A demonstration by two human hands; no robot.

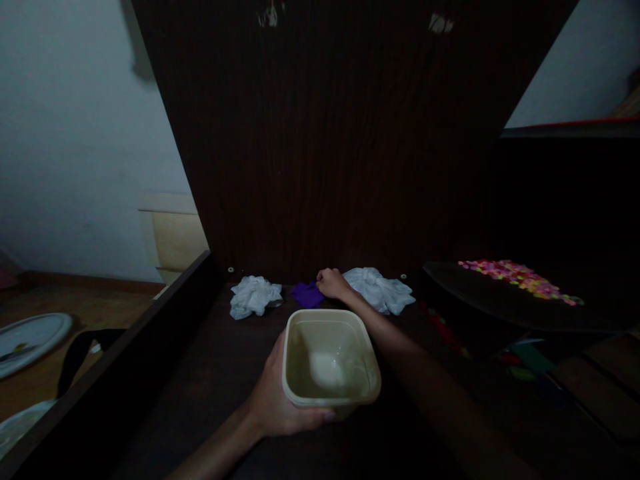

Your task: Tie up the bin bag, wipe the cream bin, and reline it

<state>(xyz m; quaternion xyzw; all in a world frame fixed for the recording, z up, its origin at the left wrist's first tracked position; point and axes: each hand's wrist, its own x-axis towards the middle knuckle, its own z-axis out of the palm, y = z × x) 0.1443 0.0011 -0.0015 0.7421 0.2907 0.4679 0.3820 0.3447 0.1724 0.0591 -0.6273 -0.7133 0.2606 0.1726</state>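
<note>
My left hand (283, 400) is closed around the side of a cream, square plastic container (330, 397) with rounded corners. The container is tilted so that its inside faces me, and nothing shows in it but a faint shine. Farther off, my right hand (334, 283) is curled shut at the right edge of a crumpled purple cloth (306, 295). Its fingertips are hidden, so whether they grip the cloth is unclear. A crumpled white plastic bag (255, 297) lies left of the cloth. Another white plastic bag, knotted (383, 290), lies just right of my right hand.
A tall dark wooden panel (320, 147) rises behind the dark surface. A raised wooden edge (150, 340) runs along the left. At right, small pink and yellow pieces (520, 277) lie on a dark raised shape. An oval white tray (35, 337) is on the floor.
</note>
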